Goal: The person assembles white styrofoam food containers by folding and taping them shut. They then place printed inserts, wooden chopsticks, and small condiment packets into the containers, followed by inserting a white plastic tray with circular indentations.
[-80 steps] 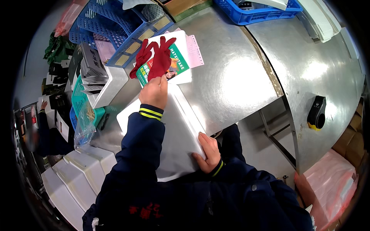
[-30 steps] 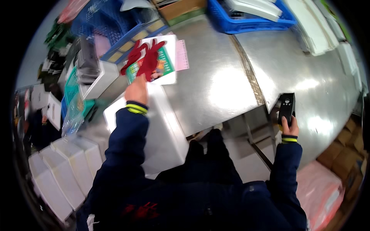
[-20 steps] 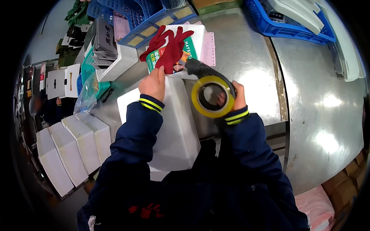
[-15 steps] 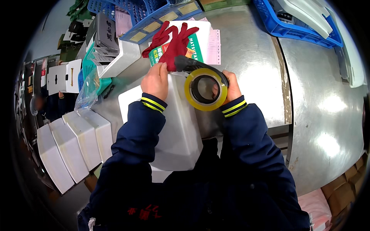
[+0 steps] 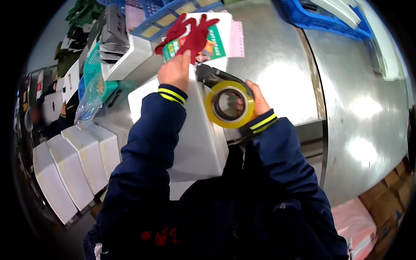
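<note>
Gripping a black tape dispenser (image 5: 212,76) loaded with a yellow roll of tape (image 5: 229,104), right hand (image 5: 255,99) wrapped around the handle, fingers curled shut behind the roll. Pressing down on the far end of a white box (image 5: 197,138), left hand (image 5: 175,71) laid flat with fingers together, dark blue sleeve with yellow cuff stripes running back toward the body. Resting lengthwise on a bright, reflective metal table (image 5: 346,108), box reaching from the near edge up to the dispenser, roll hovering just above its right side. Lying just beyond the left hand, a pair of red gloves (image 5: 190,32) atop a white and green printed package (image 5: 212,43), with a pink sheet (image 5: 237,39) beside it. Farther out, blue plastic crates (image 5: 320,19) along the back of the table and a second white open box (image 5: 125,56) to the left. Stacked low on the left, a row of closed white boxes (image 5: 73,164). Showing at the lower right, brown cardboard (image 5: 392,190) and a pink bag (image 5: 355,223) down on the floor. Crowded at the far left, green and dark goods on shelving, too small to tell apart.
</note>
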`<state>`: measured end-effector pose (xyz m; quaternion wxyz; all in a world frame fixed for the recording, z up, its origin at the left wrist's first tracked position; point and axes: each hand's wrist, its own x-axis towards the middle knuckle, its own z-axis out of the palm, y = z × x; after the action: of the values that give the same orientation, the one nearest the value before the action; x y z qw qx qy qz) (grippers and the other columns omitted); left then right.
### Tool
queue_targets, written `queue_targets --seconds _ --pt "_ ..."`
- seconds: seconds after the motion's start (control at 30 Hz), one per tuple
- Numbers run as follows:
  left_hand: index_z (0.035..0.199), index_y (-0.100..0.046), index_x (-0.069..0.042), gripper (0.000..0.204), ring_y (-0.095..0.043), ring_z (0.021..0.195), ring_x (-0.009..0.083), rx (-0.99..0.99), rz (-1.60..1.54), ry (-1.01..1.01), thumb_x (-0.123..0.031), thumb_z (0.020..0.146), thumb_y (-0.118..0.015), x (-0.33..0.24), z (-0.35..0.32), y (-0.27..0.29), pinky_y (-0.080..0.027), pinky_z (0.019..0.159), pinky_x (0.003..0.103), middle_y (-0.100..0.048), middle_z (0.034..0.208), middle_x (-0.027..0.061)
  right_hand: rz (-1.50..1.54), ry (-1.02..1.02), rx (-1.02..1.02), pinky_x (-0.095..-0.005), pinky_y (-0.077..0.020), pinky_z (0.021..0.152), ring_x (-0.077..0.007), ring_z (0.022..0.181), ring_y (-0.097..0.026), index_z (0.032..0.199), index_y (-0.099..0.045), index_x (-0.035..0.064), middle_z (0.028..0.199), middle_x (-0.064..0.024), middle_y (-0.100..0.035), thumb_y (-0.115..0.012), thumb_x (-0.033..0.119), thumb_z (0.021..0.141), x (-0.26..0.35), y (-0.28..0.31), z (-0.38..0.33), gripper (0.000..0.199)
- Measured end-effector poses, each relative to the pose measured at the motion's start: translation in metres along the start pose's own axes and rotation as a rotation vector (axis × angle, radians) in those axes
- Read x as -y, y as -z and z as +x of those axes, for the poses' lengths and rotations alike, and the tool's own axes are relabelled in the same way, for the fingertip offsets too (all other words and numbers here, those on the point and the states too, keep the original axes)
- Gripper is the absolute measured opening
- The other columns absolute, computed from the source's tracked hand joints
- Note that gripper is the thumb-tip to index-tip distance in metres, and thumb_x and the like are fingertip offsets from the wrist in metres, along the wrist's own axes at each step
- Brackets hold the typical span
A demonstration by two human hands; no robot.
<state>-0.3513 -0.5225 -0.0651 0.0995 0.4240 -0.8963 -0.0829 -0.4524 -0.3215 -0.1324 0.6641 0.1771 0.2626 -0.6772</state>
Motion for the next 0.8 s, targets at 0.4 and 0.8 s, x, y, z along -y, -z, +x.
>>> queue_targets --seconds 0.4,0.8 --pt "0.084 -0.061 0.001 0.023 -0.056 0.089 0.0313 -0.165 -0.05 -0.646 -0.022 0.078 -0.061 0.002 -0.146 0.026 -0.044 0.078 0.039 -0.059 0.088 0.0151 -0.019 0.332 -0.102 -0.0216 -0.0409 0.044 -0.0104 0.049 -0.048 0.087 -0.057 0.0108 0.069 -0.0067 -0.06 -0.053 0.032 0.085 -0.009 -0.011 -0.005 0.021" --pt "0.132 -0.03 0.003 0.072 -0.025 0.13 0.0331 0.087 0.18 -0.418 -0.033 0.077 -0.06 -0.022 -0.2 0.042 -0.017 0.104 0.05 -0.029 0.139 0.0195 0.12 0.193 0.047 -0.0218 -0.0442 0.042 -0.0113 0.046 -0.051 0.084 -0.059 0.011 0.067 -0.0061 -0.061 -0.059 0.034 0.083 -0.026 0.017 -0.028 0.023"
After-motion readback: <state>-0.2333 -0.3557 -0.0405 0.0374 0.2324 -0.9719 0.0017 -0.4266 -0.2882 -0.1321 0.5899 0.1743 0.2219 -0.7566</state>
